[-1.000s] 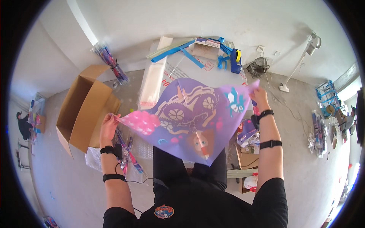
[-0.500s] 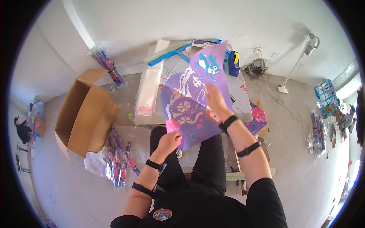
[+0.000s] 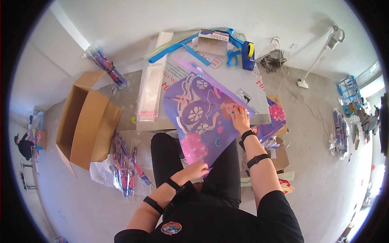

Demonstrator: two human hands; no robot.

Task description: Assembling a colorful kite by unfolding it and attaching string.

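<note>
A purple printed sheet [image 3: 212, 133], with white flower shapes, pink clouds and a cartoon figure, lies partly on the table and hangs over its near edge toward my lap. My left hand [image 3: 197, 170] is closed on its lowest corner, just above my thighs. Spread over the sheet's right part, my right hand [image 3: 241, 118] presses it near the table's front edge with fingers extended. The sheet's far edge is raised and blurred. Another purple and pink printed piece [image 3: 276, 115] hangs at the table's right side.
Clear plastic sleeves [image 3: 150, 91] lie on the table's left. Blue strips [image 3: 172, 50], a small box [image 3: 212, 40] and a blue tape dispenser [image 3: 248, 56] sit at the back. An open carton [image 3: 95, 125] and wrapped bundles [image 3: 126, 166] are on the floor at left.
The sheet has come down from upright to lie lower across the table. My left hand has moved down and right with its corner; my right hand has shifted down and right, now flat on it.
</note>
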